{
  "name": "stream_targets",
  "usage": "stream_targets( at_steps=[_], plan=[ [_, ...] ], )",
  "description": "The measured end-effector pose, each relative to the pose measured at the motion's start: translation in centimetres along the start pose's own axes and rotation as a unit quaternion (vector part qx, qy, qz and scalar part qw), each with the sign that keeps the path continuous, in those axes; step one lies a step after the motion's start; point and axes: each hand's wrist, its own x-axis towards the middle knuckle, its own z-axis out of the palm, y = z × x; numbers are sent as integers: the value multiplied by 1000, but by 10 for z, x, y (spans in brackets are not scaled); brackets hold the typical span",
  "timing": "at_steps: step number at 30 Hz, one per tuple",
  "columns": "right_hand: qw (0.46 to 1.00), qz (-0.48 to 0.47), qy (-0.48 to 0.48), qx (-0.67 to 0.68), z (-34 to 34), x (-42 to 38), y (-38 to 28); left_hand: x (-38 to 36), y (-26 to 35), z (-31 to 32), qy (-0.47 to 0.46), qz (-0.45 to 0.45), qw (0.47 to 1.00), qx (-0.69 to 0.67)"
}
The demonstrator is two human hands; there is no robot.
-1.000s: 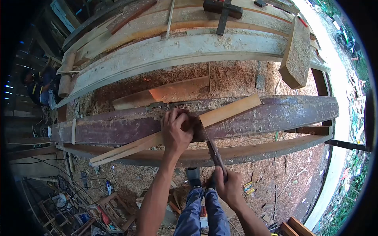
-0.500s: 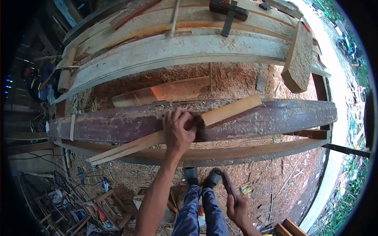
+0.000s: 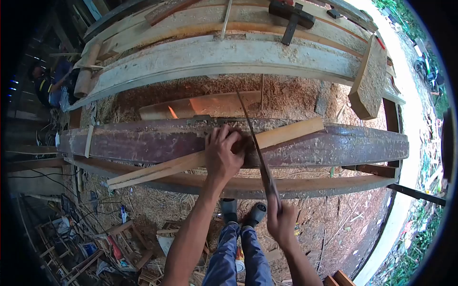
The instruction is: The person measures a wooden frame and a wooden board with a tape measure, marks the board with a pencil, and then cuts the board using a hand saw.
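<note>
My left hand (image 3: 223,155) is closed over the middle of a light wooden strip (image 3: 291,132). That strip lies slantwise across a dark reddish-brown plank (image 3: 167,145). Beside my left thumb is something dark brown, mostly hidden by the fingers. My right hand (image 3: 281,220) grips the handle of a long, narrow blade (image 3: 254,138). The blade points up and away, its middle crossing above the strip just right of my left hand; whether it touches the wood I cannot tell.
Behind lie long pale boards (image 3: 200,64), a dark T-shaped tool (image 3: 293,21) and a thick wooden block (image 3: 369,81). A curved board (image 3: 205,106) rests on the shavings-covered ground. A person (image 3: 45,88) is at the far left. Wooden frames (image 3: 138,243) stand lower left.
My right hand has risen and the blade has swung up from beside my feet to across the strip. My left hand stays on the strip. The view has shifted slightly.
</note>
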Motion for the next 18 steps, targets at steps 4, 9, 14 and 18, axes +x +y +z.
stream_targets(
  at_steps=[4, 9, 14, 18],
  plan=[
    [1000, -11, 9, -24, -2, -58, 63, 0, -2, 3, 7, 13, 999, 29],
    [999, -40, 23, -4, 1, -28, 28, -4, -2, 3, 13, 29, 999, 8],
    [998, -31, -25, -53, -15, -70, 82, 0, -3, 6, 30, 30, 999, 6],
    [999, -13, -13, -40, -8, -55, 50, -2, 0, 4, 33, 44, 998, -29]
  ],
)
